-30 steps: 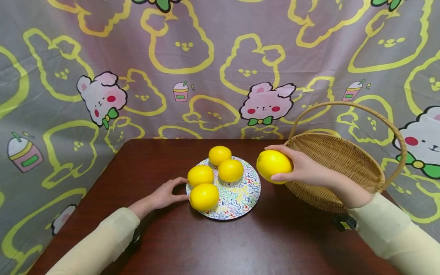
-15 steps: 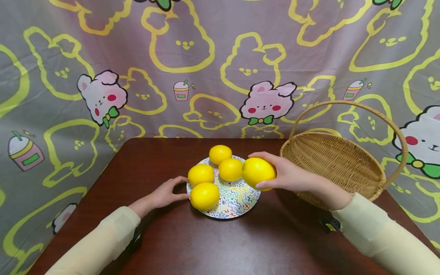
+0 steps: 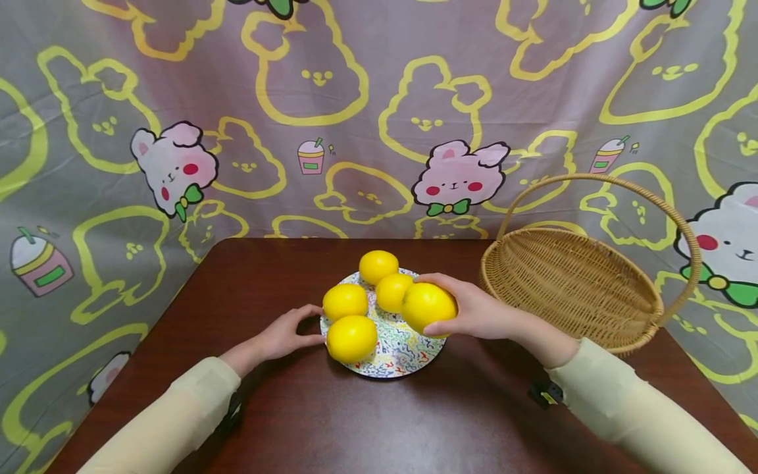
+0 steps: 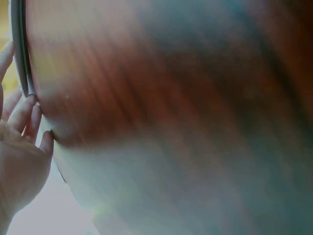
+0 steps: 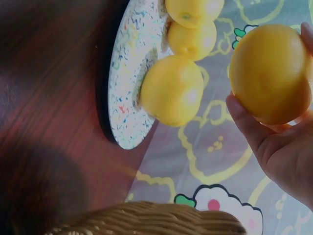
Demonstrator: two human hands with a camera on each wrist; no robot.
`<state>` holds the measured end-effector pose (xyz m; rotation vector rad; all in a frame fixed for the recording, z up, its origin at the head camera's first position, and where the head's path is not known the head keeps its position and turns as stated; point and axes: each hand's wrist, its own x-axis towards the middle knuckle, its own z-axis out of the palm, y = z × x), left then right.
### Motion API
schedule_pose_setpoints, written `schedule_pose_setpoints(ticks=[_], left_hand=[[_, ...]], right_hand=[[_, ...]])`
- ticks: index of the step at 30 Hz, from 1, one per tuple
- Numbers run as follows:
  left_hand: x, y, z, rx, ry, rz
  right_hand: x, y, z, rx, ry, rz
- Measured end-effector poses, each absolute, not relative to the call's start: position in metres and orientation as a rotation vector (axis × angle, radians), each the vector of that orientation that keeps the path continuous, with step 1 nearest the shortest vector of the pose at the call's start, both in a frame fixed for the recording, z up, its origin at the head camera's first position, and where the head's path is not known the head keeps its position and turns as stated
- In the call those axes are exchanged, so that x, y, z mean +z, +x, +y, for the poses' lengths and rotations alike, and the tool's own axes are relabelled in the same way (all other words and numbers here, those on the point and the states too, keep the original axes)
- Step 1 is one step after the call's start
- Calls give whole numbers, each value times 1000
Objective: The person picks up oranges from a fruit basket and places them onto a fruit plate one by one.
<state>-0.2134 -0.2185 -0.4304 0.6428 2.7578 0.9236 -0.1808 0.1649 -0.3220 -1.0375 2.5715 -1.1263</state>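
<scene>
My right hand (image 3: 474, 308) grips a lemon (image 3: 429, 308), holding it over the right side of the plate. In the right wrist view, my thumb and fingers wrap round this lemon (image 5: 270, 73). Several more lemons lie on the round, colourfully scribbled plate (image 3: 408, 355); one lemon (image 3: 393, 293) is partly hidden behind the held one. A lemon (image 3: 352, 339) sits at the plate's front left. My left hand (image 3: 284, 336) rests by the plate's left edge, fingers spread. The left wrist view shows its fingertips touching the dark rim (image 4: 20, 54).
A wicker basket (image 3: 574, 283) with a tall arched handle (image 3: 628, 187) stands on the table's right side, its inside bare where visible. The dark brown table (image 3: 284, 421) meets a cartoon-printed curtain (image 3: 355, 79) behind it.
My right hand has carried the lemon leftward from beside the basket to over the plate. The left hand and the lemons on the plate have stayed in place.
</scene>
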Motion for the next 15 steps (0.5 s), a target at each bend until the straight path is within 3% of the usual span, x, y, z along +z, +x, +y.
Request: schedule_pose_setpoints(ticks=[15], left_hand=[[-431, -213, -219, 926, 618, 2750]], right_hand=[[-360, -189, 147, -1078, -965, 2636]])
